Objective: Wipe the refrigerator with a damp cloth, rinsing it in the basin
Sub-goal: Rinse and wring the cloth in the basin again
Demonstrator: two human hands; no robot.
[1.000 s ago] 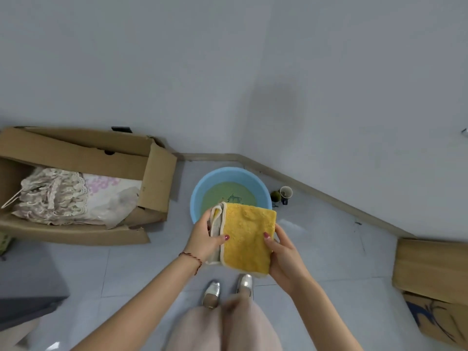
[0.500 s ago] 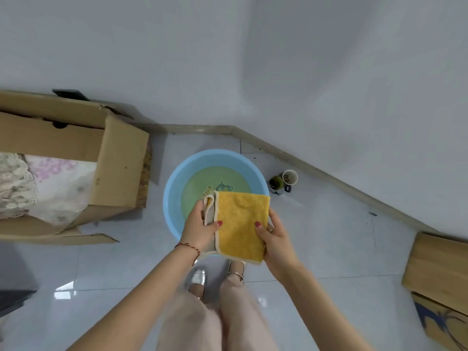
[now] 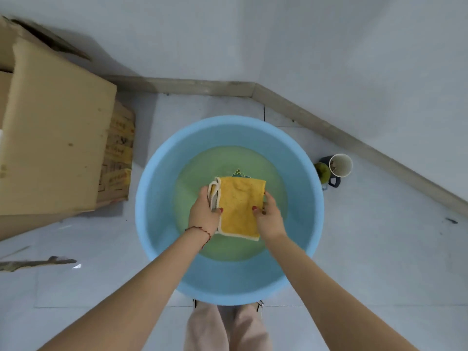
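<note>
Both hands grip the folded yellow cloth (image 3: 239,206) by its side edges: the left hand (image 3: 203,215) has its fingers curled under the left, cream-trimmed fold with the thumb on top, and the right hand (image 3: 269,217) pinches the right edge, thumb on the yellow face. Half a second ago the cloth hung over the basin's near rim; it now sits over the middle of the blue basin (image 3: 157,198), above the greenish water, and whether it touches the water cannot be told. The view has dropped closer, so the basin fills the centre of the tiled floor. A cardboard box (image 3: 55,138) stands off the basin's left rim, and a white cup (image 3: 340,165) off its right rim, near the baseboard.
</note>
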